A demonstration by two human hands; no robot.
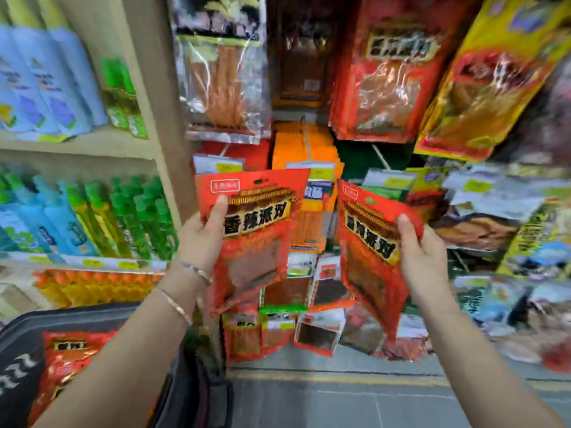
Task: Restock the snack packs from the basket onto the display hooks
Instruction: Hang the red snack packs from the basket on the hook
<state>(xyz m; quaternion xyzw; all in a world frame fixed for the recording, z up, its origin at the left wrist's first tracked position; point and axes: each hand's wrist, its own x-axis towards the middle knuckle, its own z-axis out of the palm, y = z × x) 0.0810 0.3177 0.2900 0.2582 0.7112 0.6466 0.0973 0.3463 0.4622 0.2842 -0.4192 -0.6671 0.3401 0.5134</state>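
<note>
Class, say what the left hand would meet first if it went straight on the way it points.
Likely the white price tag just above the left hand's red pack; depth is unclear.

At frame centre the left hand point(200, 239) grips a red snack pack point(259, 242), thumb on its front. To its right, the right hand point(423, 251) grips a second red pack point(367, 257). At lower left, a dark basket point(21, 332) holds a third red pack point(68, 356). Hanging packs point(386, 72) fill the top.

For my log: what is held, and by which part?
The left hand grips the left red pack by its left edge; the right hand grips the right red pack by its right edge.
</note>
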